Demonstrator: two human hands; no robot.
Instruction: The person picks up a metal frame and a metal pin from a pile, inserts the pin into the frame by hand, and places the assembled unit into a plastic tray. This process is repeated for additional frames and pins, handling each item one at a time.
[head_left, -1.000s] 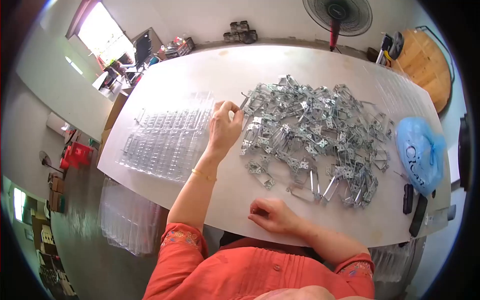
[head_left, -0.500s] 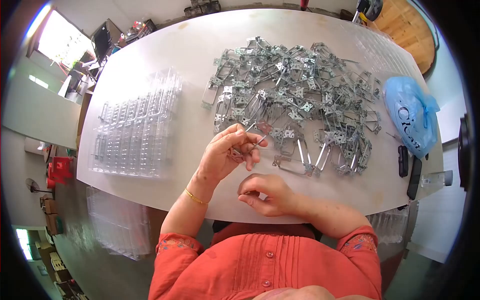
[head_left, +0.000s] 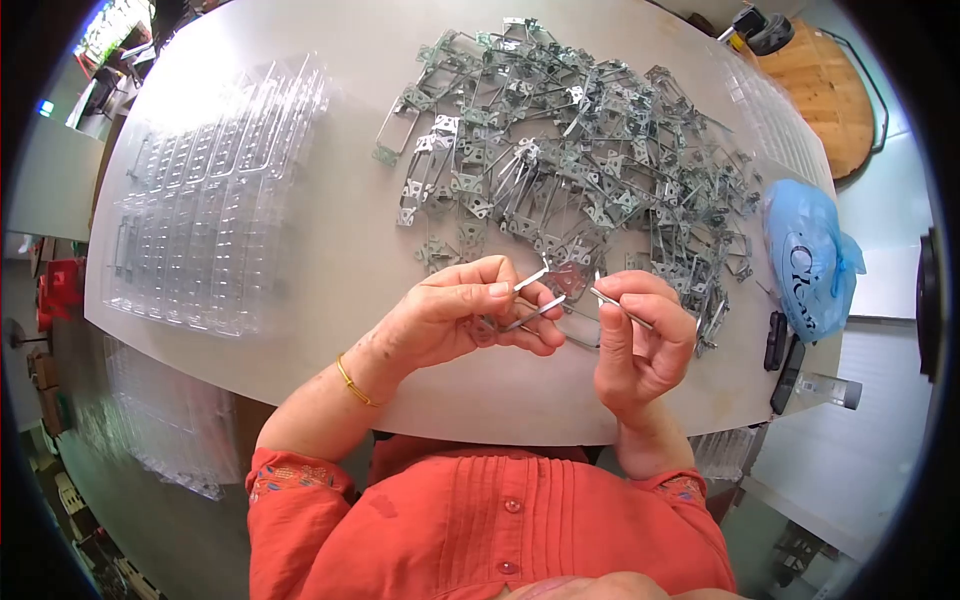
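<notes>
I have a broad, off-white, smooth table (head_left: 480, 395) filling most of my view, its near edge curving just in front of the red buttoned shirt (head_left: 470, 510) of the wearer. Above that edge, the left grip (head_left: 465, 308) has thumb and forefinger together, clamped on slim silver metal strips (head_left: 540, 312); I cannot tell whether they are one piece. The right grip (head_left: 650, 342) is pinched on a thin silver metal rod (head_left: 622, 308), its end near the strips. Both pieces are over the table, at the near side of a tangled heap of silver-grey metal brackets (head_left: 600, 170).

To the left on the surface I see a stack of clear, ribbed plastic trays (head_left: 200, 220). On the right lie a knotted light-blue plastic bag (head_left: 805, 260) with dark lettering, two slim black objects (head_left: 788, 376) and, at the edge, a clear plastic bottle (head_left: 825, 390) on its side. More clear plastic sheets (head_left: 765, 110) lie by the far right edge.

Around it, I make out a round wooden board (head_left: 820, 95) beyond that corner, a bright window (head_left: 103, 32) at upper left, a red plastic item (head_left: 62, 288) over the grey floor (head_left: 75, 375), and more clear trays (head_left: 165, 425) below the table's left side.
</notes>
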